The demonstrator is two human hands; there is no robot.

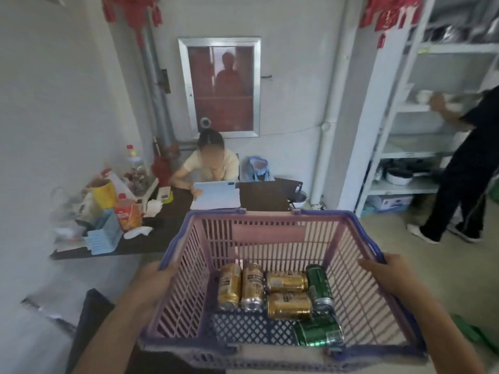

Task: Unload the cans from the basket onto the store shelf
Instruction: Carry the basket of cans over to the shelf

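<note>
A pink plastic basket (270, 233) with a purple-blue rim fills the lower middle of the view. My left hand (156, 279) grips its left rim and my right hand (383, 273) grips its right rim. On the basket floor lie several gold cans (289, 305) on their sides, with two green cans: one (320, 287) at the right of the gold ones and one (318, 334) near the front wall. A white metal store shelf (421, 152) stands at the far right, across the floor from the basket.
A dark desk (151, 238) cluttered with bottles, a yellow container and a blue rack stands ahead on the left. A person sits behind it with a tablet. Another person in dark clothes (464, 179) stands at the shelf, reaching into it. Bare floor lies between.
</note>
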